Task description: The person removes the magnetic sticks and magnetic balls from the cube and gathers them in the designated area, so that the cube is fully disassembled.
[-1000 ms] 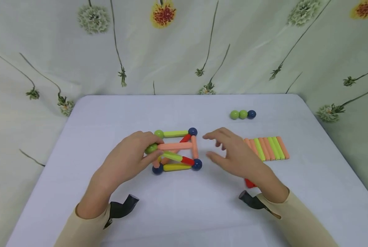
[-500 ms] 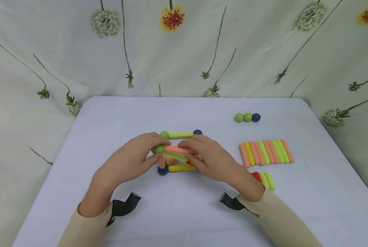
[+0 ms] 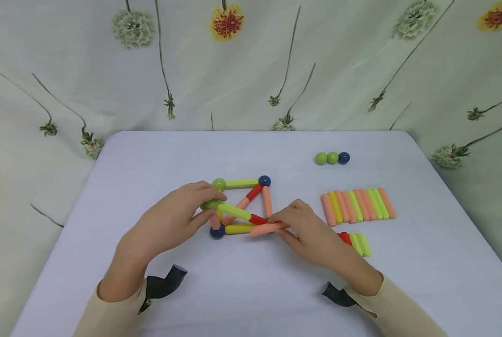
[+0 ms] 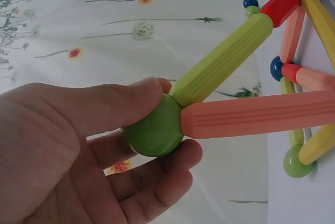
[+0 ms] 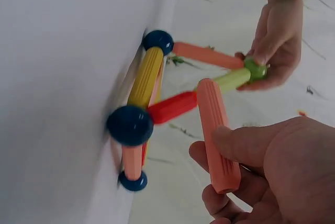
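My left hand (image 3: 171, 217) pinches a green ball (image 4: 154, 130) above the table, between thumb and fingers. From that ball a lime magnetic rod (image 3: 234, 210) slopes down to a short red rod (image 5: 172, 107), which meets a navy ball (image 5: 130, 124). A salmon rod (image 4: 256, 114) also runs down from the green ball to another navy ball (image 5: 158, 42). My right hand (image 3: 314, 234) holds a loose salmon rod (image 5: 217, 135), beside the red rod. In the head view this hand hides the frame's near right navy ball. A yellow rod (image 3: 239, 229) forms the frame's near side.
Right of the frame lies a row of salmon, lime and yellow rods (image 3: 358, 206). Shorter red and lime rods (image 3: 360, 244) lie nearer, partly behind the right forearm. Two green balls and a navy ball (image 3: 343, 157) sit in line farther back. A flowered cloth (image 3: 251, 84) hangs behind the table.
My right hand has come in from the right, taken the salmon rod off the structure's top and drawn it down toward the near right. My left hand has kept its pinch on the green ball.
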`<state>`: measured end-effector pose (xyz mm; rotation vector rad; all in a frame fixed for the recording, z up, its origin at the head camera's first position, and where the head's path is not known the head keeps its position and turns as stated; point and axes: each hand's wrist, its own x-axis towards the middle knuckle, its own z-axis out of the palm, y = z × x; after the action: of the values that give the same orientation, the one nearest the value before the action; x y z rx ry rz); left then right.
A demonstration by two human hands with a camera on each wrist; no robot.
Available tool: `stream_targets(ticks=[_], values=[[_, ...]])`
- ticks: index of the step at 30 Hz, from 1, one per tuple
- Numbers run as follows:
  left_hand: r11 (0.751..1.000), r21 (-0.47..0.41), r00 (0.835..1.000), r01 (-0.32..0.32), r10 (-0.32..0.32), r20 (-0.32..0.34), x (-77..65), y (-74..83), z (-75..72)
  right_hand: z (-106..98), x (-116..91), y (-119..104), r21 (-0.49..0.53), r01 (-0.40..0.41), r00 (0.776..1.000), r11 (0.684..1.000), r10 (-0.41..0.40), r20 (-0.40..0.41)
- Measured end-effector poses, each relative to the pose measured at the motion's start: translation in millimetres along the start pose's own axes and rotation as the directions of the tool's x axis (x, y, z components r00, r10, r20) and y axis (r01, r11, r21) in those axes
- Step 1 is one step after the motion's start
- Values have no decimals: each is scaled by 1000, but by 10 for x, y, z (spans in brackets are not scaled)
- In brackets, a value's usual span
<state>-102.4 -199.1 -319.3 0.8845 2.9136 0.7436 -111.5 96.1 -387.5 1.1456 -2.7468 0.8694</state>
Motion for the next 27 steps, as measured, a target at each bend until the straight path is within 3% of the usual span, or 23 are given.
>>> stream_targets(ticks=[5, 9, 14, 20, 22, 24, 27], values=[[1000, 3, 1000, 23, -23, 5, -18, 1, -8, -200, -205, 361, -10, -169, 979, 986, 167, -119], [999, -4, 999, 33, -33, 11, -13, 11, -11, -401, -405, 681, 13, -349, 916, 937, 344, -207], [999, -3, 999, 43, -43, 16, -5, 17, 3, -643, -639, 1021, 34, -557, 782, 830, 538, -315], [999, -4, 999, 36, -36, 18, -12, 24, -2, -870, -833, 1336, 128, -773, 566, 622, 766, -304], [999, -8, 999, 34, -34, 15, -11, 25, -6, -897, -878, 1426, 155, -811, 508, 564, 811, -291], [1000, -11, 1000, 28, -28, 13, -7, 29, -6, -902, -926, 1512, 163, -834, 470, 527, 834, -289], [1000, -15, 1000, 21, -21, 14, 3, 36, -4, -890, -999, 1615, 152, -856, 441, 493, 852, -282]])
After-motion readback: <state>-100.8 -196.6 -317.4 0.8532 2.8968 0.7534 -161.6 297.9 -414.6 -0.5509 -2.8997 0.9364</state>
